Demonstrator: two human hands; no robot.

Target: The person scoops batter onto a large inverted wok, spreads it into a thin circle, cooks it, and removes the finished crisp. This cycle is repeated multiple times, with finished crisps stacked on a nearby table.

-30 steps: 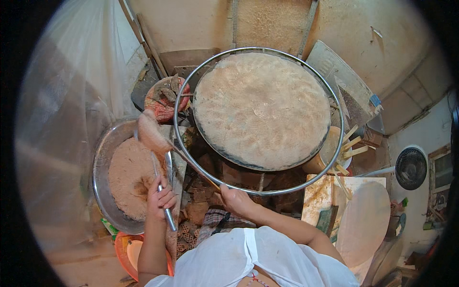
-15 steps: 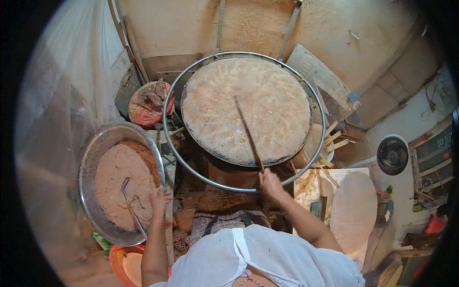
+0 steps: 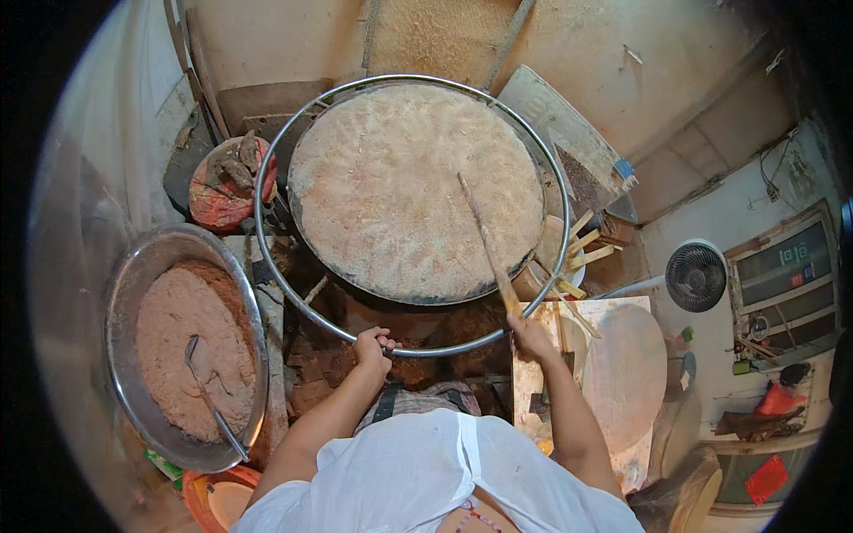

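My right hand (image 3: 533,339) is closed round the near end of a long wooden stick (image 3: 487,238), beside the ring's near right side. The stick slants over a large round griddle (image 3: 391,298), its far tip above a pale, grainy layer (image 3: 400,178) spread across the surface. Around the griddle runs a shiny metal ring (image 3: 259,209), with short spokes inward. My left hand (image 3: 373,345) has its fingers curled round the ring's near side. To the left, a metal basin (image 3: 123,333) holds thick pinkish-brown paste (image 3: 182,355). A bent-handled metal utensil (image 3: 213,407) rests in it.
A red sack (image 3: 218,200) sits left of the griddle. Wooden sticks (image 3: 586,258) poke out of a container at the right. A board with a round pale sheet (image 3: 626,377) lies near my right arm. A fan (image 3: 696,277) stands farther right; an orange tub (image 3: 200,497) is at lower left.
My left hand has left the basin's rim and moved right onto the metal ring. The stick's tip has shifted right across the griddle. The whole view has turned slightly.
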